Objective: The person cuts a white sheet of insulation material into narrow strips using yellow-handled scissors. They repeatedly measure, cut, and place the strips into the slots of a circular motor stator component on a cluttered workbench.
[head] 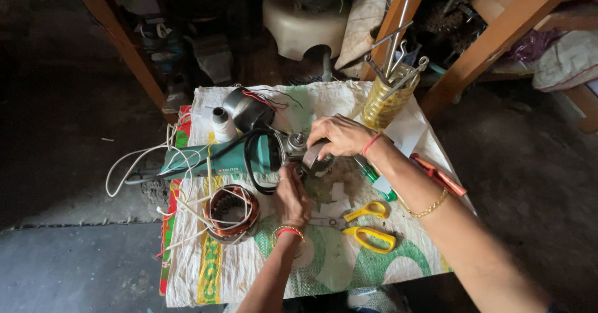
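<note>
While the green plastic-bodied angle grinder [230, 157] lies on its side across the white woven sack cloth [249, 275], both hands meet at its metal gear head [298, 143]. Its long axis runs level, handle end pointing away from the hands and the head end pointing straight into them. Right hand [339, 135] drops over the head from above, fingers curled around a grey curved guard piece [311, 156]; left hand [291, 194] comes up from below the grinder, fingers closed against the underside of the head. Right hand looks the nearer one to the spindle. A black cord [252, 163] loops round the grinder's body. Just below the body sits a copper-wound stator ring [232, 212]; yellow-handled scissors [367, 226] lie beyond the head end. What the left fingers pinch is hidden behind the knuckles, and I can't make out the dark spot under the guard.
</note>
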